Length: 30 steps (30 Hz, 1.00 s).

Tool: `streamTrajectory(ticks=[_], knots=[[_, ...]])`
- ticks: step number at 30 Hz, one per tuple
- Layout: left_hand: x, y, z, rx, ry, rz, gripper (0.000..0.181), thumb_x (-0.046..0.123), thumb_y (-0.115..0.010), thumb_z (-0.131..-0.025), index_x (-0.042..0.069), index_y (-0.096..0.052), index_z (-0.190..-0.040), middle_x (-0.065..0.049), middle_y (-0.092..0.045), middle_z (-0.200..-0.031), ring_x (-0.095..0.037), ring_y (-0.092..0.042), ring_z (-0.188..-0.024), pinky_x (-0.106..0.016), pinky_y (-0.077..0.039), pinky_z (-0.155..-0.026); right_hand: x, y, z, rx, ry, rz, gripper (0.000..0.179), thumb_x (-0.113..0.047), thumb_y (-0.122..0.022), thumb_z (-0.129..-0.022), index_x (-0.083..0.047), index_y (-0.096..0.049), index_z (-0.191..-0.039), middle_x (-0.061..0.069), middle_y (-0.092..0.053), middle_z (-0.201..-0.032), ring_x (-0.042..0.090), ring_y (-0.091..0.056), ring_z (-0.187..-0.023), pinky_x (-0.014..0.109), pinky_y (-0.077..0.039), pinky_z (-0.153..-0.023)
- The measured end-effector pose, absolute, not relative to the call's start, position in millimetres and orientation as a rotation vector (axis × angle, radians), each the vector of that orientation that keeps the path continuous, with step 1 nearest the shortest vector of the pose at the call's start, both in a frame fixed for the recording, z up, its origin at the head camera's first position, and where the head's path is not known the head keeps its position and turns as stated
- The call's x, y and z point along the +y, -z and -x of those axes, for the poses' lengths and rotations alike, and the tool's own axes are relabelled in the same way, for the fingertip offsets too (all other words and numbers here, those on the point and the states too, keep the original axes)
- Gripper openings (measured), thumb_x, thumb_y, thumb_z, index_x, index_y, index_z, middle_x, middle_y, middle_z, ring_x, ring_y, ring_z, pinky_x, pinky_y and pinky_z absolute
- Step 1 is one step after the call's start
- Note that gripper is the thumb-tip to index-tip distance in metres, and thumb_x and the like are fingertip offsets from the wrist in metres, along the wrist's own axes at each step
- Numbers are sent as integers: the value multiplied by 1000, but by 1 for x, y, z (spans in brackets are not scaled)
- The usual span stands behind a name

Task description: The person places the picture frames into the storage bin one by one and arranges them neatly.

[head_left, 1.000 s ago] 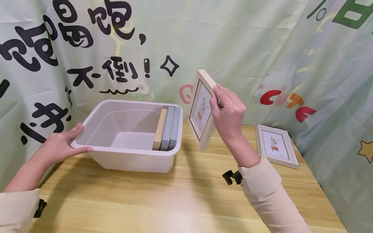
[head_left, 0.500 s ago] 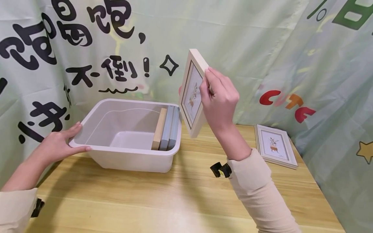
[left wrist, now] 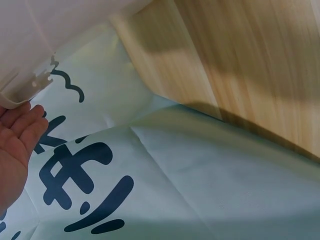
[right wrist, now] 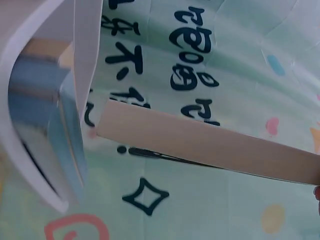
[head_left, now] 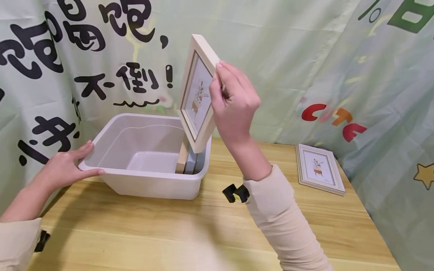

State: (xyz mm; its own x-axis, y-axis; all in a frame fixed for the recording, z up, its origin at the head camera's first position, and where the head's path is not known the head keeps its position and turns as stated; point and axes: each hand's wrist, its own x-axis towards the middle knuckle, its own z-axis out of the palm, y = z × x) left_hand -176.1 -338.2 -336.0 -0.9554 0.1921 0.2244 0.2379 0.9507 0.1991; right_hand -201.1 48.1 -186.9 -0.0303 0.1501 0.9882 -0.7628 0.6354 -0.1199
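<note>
Pale green curtain (head_left: 264, 75) with black lettering (head_left: 135, 81) hangs behind a wooden table (head_left: 135, 233) bearing a white bin (head_left: 152, 185). At the bin's right end, the right hand (head_left: 235, 103) pinches a tilted cream frame (head_left: 198, 94) by its edge; the left hand (head_left: 66, 168) grips the bin's left rim. A tan slab (head_left: 182, 160) and blue slabs (head_left: 190, 162) stand inside the bin's right side; another frame (head_left: 318, 168) lies well right of the bin.

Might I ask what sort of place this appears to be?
Probably a curtained-off indoor tabletop corner: a wood-grain table sits against pale green printed fabric behind and at both sides, with a plastic tub standing on the table.
</note>
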Motion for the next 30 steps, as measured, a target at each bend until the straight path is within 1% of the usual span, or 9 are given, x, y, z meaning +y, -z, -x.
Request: streamTrajectory(ticks=[4,11,13,17,20,23,30], knots=[[-338,336,176,-2901,339,324,95,50,-75,-68,-5,-37,-136,-26,-37,-139,-60,-45,-105,-62,-43,-77,34,188,201,-1392,-805,-575,16,2,-57,-83,7,-72,-88,18,-72,-88,24,-69,-82,21,-54,-72],[-338,335,176,-2892,336,322,96,51,-75,-68,-5,-38,-136,-26,-37,-138,-60,-47,-102,-60,-44,-74,17,193,201,-1368,-809,-583,16,3,-58,-82,6,-73,-87,15,-73,-88,21,-69,-79,19,-53,-71],[-338,335,176,-2897,335,319,96,51,-75,-68,-5,-37,-136,-26,-37,-138,-60,-47,-102,-60,-44,-75,12,196,202,-1373,-828,-587,16,4,-58,-82,6,-73,-88,15,-73,-89,21,-70,-80,19,-53,-73],[-339,335,176,-2902,337,322,95,50,-74,-69,-5,-37,-136,-26,-37,-139,-60,-47,-103,-61,-43,-76,3,203,204,-1411,-853,-618,16,3,-58,-82,7,-72,-90,16,-72,-92,21,-68,-79,17,-52,-71],[-338,336,176,-2900,343,320,95,50,-75,-69,-5,-37,-136,-26,-36,-139,-60,-46,-104,-62,-43,-77,-3,210,207,-1433,-848,-625,15,2,-59,-82,6,-72,-90,15,-73,-92,21,-67,-75,16,-51,-66],[-338,336,176,-2891,346,316,95,50,-75,-68,-5,-37,-136,-26,-37,-139,-60,-46,-104,-62,-43,-76,-9,217,209,-1446,-848,-621,16,2,-59,-82,6,-72,-89,15,-73,-91,21,-68,-76,15,-51,-69],[-338,336,176,-2901,344,309,95,49,-75,-69,-4,-36,-137,-26,-36,-139,-60,-47,-103,-61,-43,-76,-19,239,215,-1513,-850,-577,16,3,-59,-81,4,-73,-89,13,-73,-91,19,-66,-70,15,-48,-63]])
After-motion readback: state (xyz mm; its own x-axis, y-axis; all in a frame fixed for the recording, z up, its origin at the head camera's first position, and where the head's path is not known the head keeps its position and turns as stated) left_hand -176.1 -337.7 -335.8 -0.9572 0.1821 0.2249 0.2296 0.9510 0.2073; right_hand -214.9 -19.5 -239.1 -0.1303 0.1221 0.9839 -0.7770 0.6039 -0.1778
